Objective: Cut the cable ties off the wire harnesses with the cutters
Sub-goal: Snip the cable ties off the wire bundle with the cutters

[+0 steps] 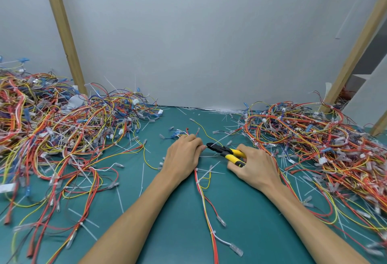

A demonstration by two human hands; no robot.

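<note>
My left hand [183, 154] lies knuckles up on the green table, its fingers curled round a wire harness [204, 192] of red, white and yellow wires that runs from under the palm toward me. My right hand [252, 166] grips the yellow handles of the cutters [225, 151]. Their black jaws point left and sit right at my left fingertips, around a white cable tie [212, 144]. More wires of the harness fan out beyond my left hand.
A large tangle of harnesses [52, 129] fills the left of the green table [180, 228]; another pile [318, 138] fills the right. Cut white ties [209, 171] litter the middle. A grey wall and two wooden posts [62, 33] stand behind.
</note>
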